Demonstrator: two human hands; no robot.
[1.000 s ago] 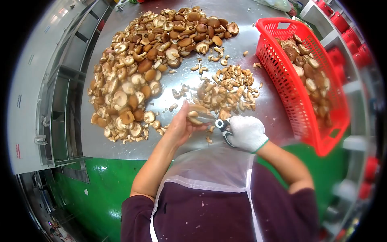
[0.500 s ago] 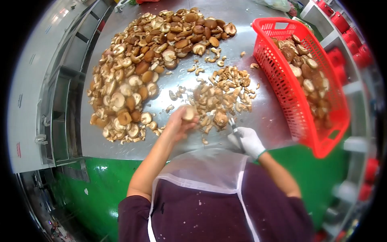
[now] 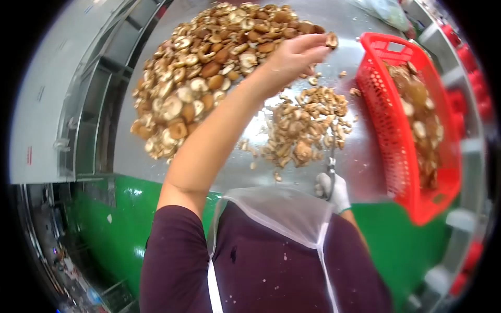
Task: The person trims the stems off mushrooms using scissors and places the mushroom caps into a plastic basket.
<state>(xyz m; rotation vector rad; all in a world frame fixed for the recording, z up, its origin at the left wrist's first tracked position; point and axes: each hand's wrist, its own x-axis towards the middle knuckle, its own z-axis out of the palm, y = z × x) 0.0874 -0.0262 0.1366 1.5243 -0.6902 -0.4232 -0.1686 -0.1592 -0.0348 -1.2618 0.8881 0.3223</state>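
My bare left hand is stretched over the back right end of the mushroom pile, fingers extended and apart. A brown-capped mushroom shows right at its fingertips; I cannot tell whether they touch it. Low on the table, my right hand, in a white glove, is closed round metal scissors with the blades pointing away from me. Beside the blades lies a heap of cut mushroom stems. A larger pale brown piece sits at the heap's near side.
On the right stands a red perforated basket with mushrooms inside, one of them blurred. The steel table ends close in front of my apron. A plastic bag lies at the back right.
My left hand has swung away from me and right, from beside the stems to the pile's far end. The mushroom it held is gone from it. The view has shifted somewhat.
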